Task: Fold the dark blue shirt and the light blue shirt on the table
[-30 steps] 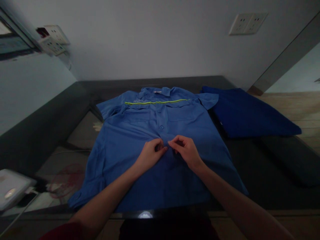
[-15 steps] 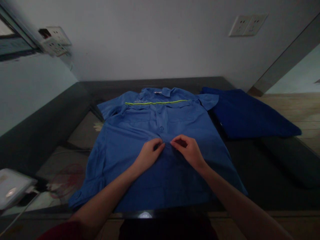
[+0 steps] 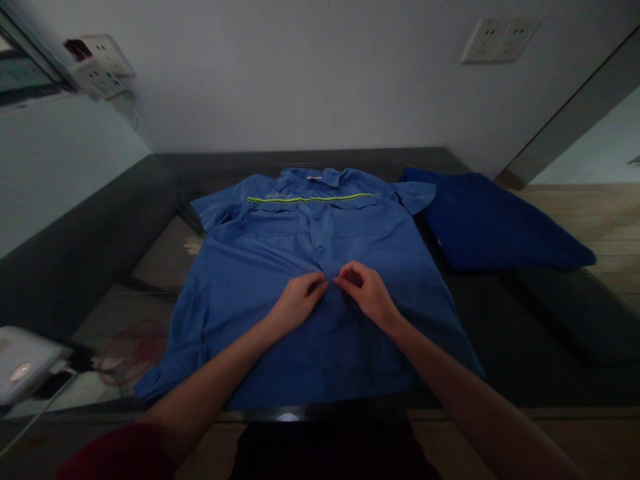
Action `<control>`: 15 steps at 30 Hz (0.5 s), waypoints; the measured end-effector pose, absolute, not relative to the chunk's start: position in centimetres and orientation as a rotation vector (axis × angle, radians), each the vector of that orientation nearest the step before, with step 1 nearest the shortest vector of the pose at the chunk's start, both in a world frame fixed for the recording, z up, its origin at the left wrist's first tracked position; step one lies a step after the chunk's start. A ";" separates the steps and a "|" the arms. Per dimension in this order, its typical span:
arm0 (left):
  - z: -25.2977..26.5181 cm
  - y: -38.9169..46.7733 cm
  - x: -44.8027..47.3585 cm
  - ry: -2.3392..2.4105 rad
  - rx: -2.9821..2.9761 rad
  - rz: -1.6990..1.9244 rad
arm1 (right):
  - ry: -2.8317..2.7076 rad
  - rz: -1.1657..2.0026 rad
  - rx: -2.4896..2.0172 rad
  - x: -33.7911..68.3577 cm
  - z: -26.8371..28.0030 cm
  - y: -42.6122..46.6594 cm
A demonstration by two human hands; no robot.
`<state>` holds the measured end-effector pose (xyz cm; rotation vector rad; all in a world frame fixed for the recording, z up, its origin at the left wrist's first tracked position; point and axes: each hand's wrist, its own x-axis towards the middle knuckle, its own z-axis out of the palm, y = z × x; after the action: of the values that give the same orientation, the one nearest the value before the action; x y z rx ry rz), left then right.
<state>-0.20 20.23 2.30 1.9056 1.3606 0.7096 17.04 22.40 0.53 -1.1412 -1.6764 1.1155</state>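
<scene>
A blue short-sleeved work shirt [image 3: 255,260] lies front side up, its collar away from me and a yellow-green stripe across the chest. My left hand [image 3: 301,298] pinches the front placket around mid-shirt, thumb and forefinger together. Close beside it, my right hand [image 3: 367,291] pinches the same placket from the right, fingertips nearly meeting the left ones. One button [image 3: 321,250] shows just above my hands. Whatever small part sits between the fingertips is too dark to make out.
Darker blue folded cloth [image 3: 495,223] lies right of the shirt on the dark table [image 3: 505,333]. At the left edge is a white device [image 3: 27,363] with a cable. Wall sockets [image 3: 501,40] are on the wall behind.
My right hand has shifted slightly left, closer to my left hand. Both hands keep pinching the placket. The whole view has moved a little, so everything appears slightly higher.
</scene>
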 end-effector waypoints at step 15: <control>1.1 21.5 -1.0 1.401 2.003 0.716 | -2.571 0.904 -0.833 17.3 5.0 18.4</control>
<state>-1.04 21.50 1.09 2.0026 1.4010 0.7164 17.30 18.43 4.99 -0.8329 -2.5706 0.9042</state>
